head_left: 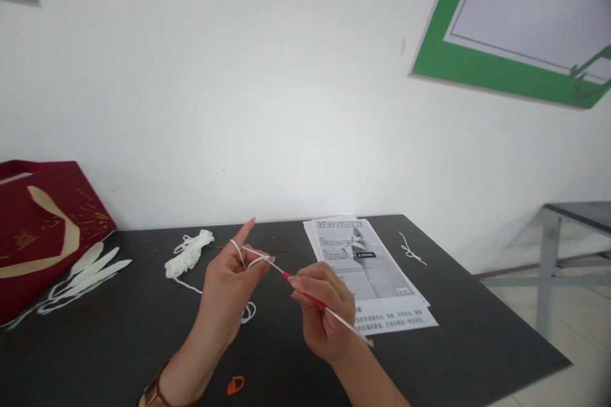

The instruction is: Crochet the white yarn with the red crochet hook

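Seen from my distant post through the head camera, the left hand (233, 276) held its thumb and a finger pinched together on white yarn (256, 252), a strand of which looped around the raised index finger. I saw the right hand (327, 308) closed around a red-gripped crochet hook (342, 322), its tip at the yarn beside the left fingertips, above the black table (458, 337). A white yarn bundle (188, 257) lay left of the hands, printed sheets (394, 286) lay beyond the right hand, and an orange marker (235, 385) lay nearer the viewer.
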`<state>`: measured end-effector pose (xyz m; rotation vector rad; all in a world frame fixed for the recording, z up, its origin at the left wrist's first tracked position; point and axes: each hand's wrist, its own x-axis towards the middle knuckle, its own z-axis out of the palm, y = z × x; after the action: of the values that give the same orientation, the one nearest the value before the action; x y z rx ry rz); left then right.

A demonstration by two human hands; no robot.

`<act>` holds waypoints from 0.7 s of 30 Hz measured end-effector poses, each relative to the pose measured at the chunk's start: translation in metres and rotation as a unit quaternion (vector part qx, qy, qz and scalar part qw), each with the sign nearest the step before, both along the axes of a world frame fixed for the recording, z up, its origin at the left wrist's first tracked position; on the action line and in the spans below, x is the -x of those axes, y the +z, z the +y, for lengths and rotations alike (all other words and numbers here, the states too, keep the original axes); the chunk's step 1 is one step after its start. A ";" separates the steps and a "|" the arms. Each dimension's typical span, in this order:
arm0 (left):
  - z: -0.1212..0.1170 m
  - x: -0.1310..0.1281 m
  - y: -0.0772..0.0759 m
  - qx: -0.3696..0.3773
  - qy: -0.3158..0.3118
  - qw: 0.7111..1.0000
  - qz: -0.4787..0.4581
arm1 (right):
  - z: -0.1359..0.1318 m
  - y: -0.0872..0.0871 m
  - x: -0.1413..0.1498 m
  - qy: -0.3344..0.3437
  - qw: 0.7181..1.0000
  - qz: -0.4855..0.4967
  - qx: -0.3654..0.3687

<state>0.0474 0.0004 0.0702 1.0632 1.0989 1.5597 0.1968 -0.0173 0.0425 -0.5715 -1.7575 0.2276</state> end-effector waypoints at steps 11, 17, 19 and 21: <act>-0.004 0.001 0.007 -0.012 -0.029 0.999 -0.035 | 0.007 -0.004 0.002 -0.009 1.000 -0.008 -0.013; -0.001 0.017 0.016 -0.002 -0.109 0.994 -0.018 | 0.007 -0.002 -0.003 0.004 1.000 0.007 -0.018; 0.002 0.021 0.014 -0.005 -0.115 0.993 -0.016 | 0.006 -0.001 -0.004 0.011 1.000 0.003 -0.018; 0.003 0.023 0.012 -0.008 -0.118 0.993 -0.012 | 0.005 0.000 -0.004 0.016 1.000 0.009 -0.007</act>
<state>0.0241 0.0034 0.0819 1.1376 0.9093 1.3901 0.2004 -0.0119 0.0421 -0.5308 -1.7497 0.2415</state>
